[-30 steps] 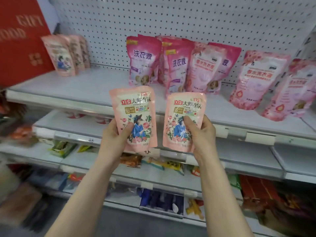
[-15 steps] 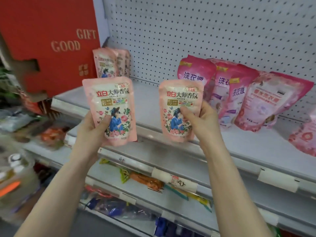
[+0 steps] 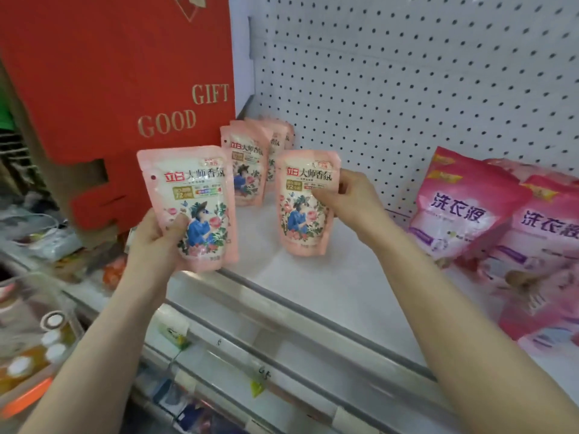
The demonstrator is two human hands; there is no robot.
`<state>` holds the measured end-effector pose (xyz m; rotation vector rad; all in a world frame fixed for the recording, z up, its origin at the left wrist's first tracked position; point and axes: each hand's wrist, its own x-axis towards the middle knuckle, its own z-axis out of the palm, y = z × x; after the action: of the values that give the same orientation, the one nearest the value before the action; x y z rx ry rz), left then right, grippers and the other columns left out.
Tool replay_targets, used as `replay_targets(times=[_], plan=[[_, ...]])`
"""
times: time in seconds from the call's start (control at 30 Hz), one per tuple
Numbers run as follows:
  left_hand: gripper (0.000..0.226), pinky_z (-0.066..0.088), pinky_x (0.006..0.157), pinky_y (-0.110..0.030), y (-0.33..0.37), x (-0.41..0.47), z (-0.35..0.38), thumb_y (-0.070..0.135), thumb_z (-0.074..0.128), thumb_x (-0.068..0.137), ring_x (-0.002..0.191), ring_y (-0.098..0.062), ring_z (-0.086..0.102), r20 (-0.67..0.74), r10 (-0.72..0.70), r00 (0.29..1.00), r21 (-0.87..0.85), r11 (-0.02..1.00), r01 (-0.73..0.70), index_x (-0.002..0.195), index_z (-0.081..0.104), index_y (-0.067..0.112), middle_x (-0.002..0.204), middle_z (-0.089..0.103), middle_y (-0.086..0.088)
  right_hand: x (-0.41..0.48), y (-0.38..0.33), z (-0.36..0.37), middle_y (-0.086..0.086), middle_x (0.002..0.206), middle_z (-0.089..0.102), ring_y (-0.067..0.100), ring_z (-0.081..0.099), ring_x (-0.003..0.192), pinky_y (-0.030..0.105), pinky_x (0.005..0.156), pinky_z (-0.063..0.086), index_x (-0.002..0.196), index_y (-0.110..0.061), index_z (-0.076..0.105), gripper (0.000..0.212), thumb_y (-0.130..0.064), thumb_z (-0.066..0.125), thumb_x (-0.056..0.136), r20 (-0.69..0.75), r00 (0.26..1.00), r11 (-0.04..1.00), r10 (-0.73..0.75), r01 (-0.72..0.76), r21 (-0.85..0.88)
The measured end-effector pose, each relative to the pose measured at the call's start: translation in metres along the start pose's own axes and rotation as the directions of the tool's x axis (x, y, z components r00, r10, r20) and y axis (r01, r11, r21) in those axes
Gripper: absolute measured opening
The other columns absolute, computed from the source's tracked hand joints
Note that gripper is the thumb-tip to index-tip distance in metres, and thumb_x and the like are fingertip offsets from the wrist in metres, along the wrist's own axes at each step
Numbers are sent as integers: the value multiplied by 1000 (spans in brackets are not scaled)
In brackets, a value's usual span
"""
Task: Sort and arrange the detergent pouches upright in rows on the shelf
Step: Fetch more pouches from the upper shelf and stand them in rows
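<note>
My left hand (image 3: 158,241) grips a pale pink detergent pouch (image 3: 191,202) with a floral picture, held upright over the shelf's front edge. My right hand (image 3: 352,200) pinches the upper right side of a matching pouch (image 3: 305,198), whose base stands on or just above the white shelf (image 3: 329,283). Behind them a short row of the same pale pink pouches (image 3: 250,164) stands upright against the pegboard at the shelf's left end. Darker pink pouches (image 3: 460,211) lean at the right.
A red box (image 3: 125,89) printed GOOD GIFT stands left of the shelf. The white pegboard (image 3: 407,73) backs the shelf. Price rails (image 3: 282,311) and lower shelves with mixed goods run below. Bottles sit at the lower left.
The view has swung left and closer to the shelf's left end. Both hands carried their pouches toward the standing row; my right hand shifted its grip to the pouch's upper edge and lowered it to the shelf.
</note>
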<state>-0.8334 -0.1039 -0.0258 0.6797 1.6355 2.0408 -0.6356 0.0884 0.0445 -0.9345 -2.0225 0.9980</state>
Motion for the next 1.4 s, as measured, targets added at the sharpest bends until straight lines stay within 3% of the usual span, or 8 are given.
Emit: replay_targets(times=[0.27, 0.5, 0.57, 0.7, 0.87, 0.97, 1.13, 1.4], plan=[[24, 58, 72, -34, -4, 44, -15, 12, 50, 98, 96, -17, 70, 56, -18, 998, 41, 999, 16, 120, 57, 16, 109, 71, 0, 81, -10, 102, 9, 102, 76, 25, 73, 93, 51, 83, 58, 96, -14, 73, 10, -12, 71, 86, -66, 996, 981, 63, -50, 185], [23, 57, 74, -25, -9, 69, -24, 10, 51, 97, 94, -8, 69, 122, -12, 992, 88, 996, 1, 117, 58, 17, 106, 70, 7, 96, 1, 145, 8, 104, 75, 22, 72, 94, 48, 86, 58, 107, -10, 71, 20, -11, 70, 88, -83, 991, 974, 103, -83, 212], [23, 57, 70, -19, -12, 75, -23, 11, 51, 97, 93, -4, 69, 154, -14, 988, 101, 995, -2, 118, 58, 19, 105, 70, 9, 91, -9, 135, 3, 105, 74, 15, 70, 94, 40, 87, 58, 114, -15, 67, 28, -13, 71, 87, -97, 994, 984, 51, -33, 176], [23, 57, 81, -35, -17, 84, -14, 14, 51, 97, 93, -8, 70, 238, -34, 971, 151, 989, -2, 117, 58, 24, 104, 72, 9, 68, -43, 108, -10, 94, 70, 7, 65, 88, 24, 78, 51, 106, -22, 68, 24, -35, 71, 87, -372, 905, 970, -209, 241, 41], [25, 55, 82, -40, -19, 94, 1, 14, 52, 96, 99, -11, 67, 361, 10, 933, 190, 978, -84, 119, 55, 23, 109, 69, 7, 52, -60, 102, -17, 86, 71, -6, 60, 78, 16, 72, 44, 96, -23, 76, 14, -32, 74, 85, 58, 943, 925, -326, 331, -184], [23, 56, 78, -34, -25, 106, 4, 16, 58, 93, 100, -10, 65, 306, 93, 948, 263, 948, -178, 114, 52, 23, 107, 66, 9, 63, -55, 114, -12, 81, 73, 3, 65, 77, 35, 78, 53, 91, -22, 77, 9, -28, 72, 86, -17, 933, 892, -360, 339, -299], [70, 47, 92, -36, -33, 106, 2, 16, 76, 78, 116, -14, 52, 186, 348, 919, 473, 788, -394, 137, 38, 20, 134, 45, -1, 86, -49, 131, -5, 84, 75, 19, 70, 82, 42, 78, 55, 90, -20, 76, 11, -28, 68, 89, -111, 904, 865, -412, 350, -360], [102, 50, 86, -45, -48, 108, 17, 24, 87, 64, 119, -31, 50, 271, 279, 921, 693, 608, -388, 146, 27, 16, 139, 37, -10, 86, -47, 132, 0, 96, 72, 24, 53, 95, 33, 77, 41, 103, -17, 74, 20, -31, 65, 93, -60, 842, 721, -536, 419, -551]])
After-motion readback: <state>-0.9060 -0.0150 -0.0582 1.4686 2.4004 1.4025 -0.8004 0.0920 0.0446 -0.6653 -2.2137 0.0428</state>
